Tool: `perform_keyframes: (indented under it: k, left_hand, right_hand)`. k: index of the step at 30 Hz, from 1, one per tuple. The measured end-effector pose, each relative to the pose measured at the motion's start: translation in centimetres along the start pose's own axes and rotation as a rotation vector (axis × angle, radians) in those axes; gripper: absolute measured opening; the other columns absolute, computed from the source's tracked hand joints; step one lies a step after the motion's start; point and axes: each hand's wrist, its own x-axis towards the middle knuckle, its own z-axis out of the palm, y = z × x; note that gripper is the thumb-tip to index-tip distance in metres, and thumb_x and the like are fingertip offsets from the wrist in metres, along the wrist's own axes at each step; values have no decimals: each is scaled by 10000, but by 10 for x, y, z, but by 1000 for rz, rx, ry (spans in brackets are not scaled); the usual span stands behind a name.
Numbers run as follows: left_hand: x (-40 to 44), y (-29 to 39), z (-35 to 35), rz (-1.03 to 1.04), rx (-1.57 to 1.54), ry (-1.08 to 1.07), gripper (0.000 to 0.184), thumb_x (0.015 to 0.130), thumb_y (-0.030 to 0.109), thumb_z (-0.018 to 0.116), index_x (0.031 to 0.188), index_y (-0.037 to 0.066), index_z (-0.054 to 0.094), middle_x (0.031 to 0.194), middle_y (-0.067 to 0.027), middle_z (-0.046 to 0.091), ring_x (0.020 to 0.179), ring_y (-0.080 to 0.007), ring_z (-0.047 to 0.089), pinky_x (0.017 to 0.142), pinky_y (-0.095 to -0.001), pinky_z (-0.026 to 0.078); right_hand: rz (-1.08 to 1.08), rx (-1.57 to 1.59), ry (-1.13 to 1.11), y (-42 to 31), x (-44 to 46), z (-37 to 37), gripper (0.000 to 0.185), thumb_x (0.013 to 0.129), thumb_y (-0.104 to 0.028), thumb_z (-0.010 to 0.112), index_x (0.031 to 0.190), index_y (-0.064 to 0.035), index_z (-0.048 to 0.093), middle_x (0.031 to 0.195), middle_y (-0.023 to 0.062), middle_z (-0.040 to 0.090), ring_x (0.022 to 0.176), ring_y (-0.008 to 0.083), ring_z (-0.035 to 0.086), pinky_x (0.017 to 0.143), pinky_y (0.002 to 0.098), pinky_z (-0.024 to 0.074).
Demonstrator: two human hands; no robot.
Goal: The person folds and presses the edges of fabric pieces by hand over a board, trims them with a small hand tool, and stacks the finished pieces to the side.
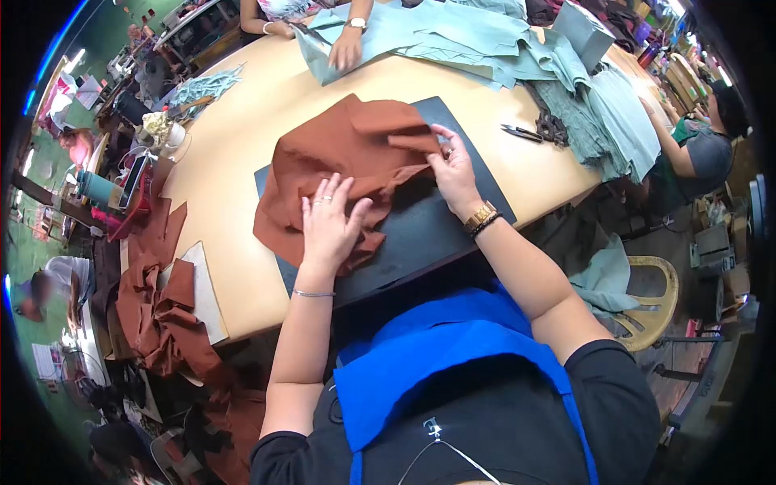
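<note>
A crumpled piece of rust-brown fabric (323, 149) lies over a dark mat (412, 234) at the table's near side. My left hand (330, 222) rests on the fabric's lower part, palm down with its fingers spread. At the fabric's right end, my right hand (453, 170) pinches an edge between thumb and fingers, slightly raised. The part of the cloth beneath my left palm is hidden.
More rust-brown fabric (158, 311) hangs over the table's left edge. Pale green cloth pieces (469, 40) cover the far side, where another person's hand (346, 50) works. Black snips (521, 132) lie at the right. A chair (651, 303) stands at lower right.
</note>
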Motion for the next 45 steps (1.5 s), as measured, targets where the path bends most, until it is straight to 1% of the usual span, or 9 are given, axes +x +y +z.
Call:
perform_keyframes:
  k: [5, 13, 21, 25, 29, 35, 39, 43, 45]
  left_hand:
    - [7, -8, -3, -66, 57, -44, 601, 968, 540, 525, 1414, 137, 538, 1539, -126, 432, 1453, -314, 344, 1187, -567, 203]
    - [13, -17, -2, -8, 24, -74, 697, 923, 597, 564, 1428, 118, 526, 1568, -152, 379, 1475, -332, 297, 1195, -571, 181]
    - [11, -5, 12, -29, 169, -43, 770, 921, 645, 528, 1490, 132, 456, 1591, -191, 324, 1483, -379, 261, 1166, -634, 187]
    - [10, -5, 15, -27, 164, -43, 819, 906, 667, 527, 1503, 116, 425, 1595, -205, 304, 1490, -386, 239, 1175, -630, 165]
    - [10, -2, 16, -43, 179, -47, 828, 903, 663, 535, 1506, 107, 419, 1598, -205, 299, 1489, -383, 242, 1176, -626, 175]
    - [15, -3, 8, -163, 137, -75, 875, 904, 705, 492, 1524, 96, 386, 1610, -187, 286, 1504, -346, 226, 1179, -611, 179]
    - [14, -8, 6, -148, 115, -73, 826, 928, 680, 476, 1498, 83, 430, 1603, -187, 301, 1505, -337, 227, 1187, -598, 174]
    - [12, -15, 1, -121, 39, -65, 805, 925, 664, 497, 1469, 71, 464, 1582, -200, 335, 1492, -341, 251, 1184, -602, 174]
    - [8, -13, -2, -119, 37, -54, 782, 930, 658, 494, 1453, 76, 486, 1574, -201, 348, 1490, -342, 257, 1183, -603, 175]
  right_hand:
    - [76, 452, 332, -12, -3, 2, 300, 1031, -140, 506, 1322, -164, 438, 1222, 24, 587, 1053, 140, 603, 817, 365, 529]
    - [104, 426, 125, -27, -2, -2, 494, 940, -186, 697, 1315, -145, 379, 1317, 51, 529, 1189, 215, 555, 959, 481, 472]
    - [447, -217, -121, -44, -8, 13, 499, 900, -355, 755, 1181, 15, 572, 1077, 115, 677, 835, 167, 697, 666, 282, 594]
    - [420, -298, -132, -46, -9, 19, 666, 889, -288, 770, 1355, 60, 444, 1069, 160, 685, 797, 152, 695, 635, 261, 577]
    - [418, -231, -106, -31, -2, 14, 957, 870, -141, 769, 1526, 87, 111, 998, 139, 665, 762, 138, 664, 624, 261, 569]
    - [307, -94, -82, -30, -17, -2, 1052, 852, -58, 763, 1578, -19, 1, 833, 30, 612, 716, 96, 620, 647, 254, 561]
    - [197, -11, -55, -31, -28, -2, 864, 919, -83, 694, 1562, -34, 120, 844, 19, 600, 706, 77, 605, 657, 260, 572]
    - [18, -114, 51, -12, -21, -13, 559, 923, -122, 687, 1420, -47, 441, 906, 30, 631, 799, 79, 622, 671, 241, 562]
    - [-394, -759, 77, -21, -14, -27, 404, 865, -110, 709, 1252, -68, 601, 1052, 62, 647, 1000, 194, 620, 873, 335, 520]
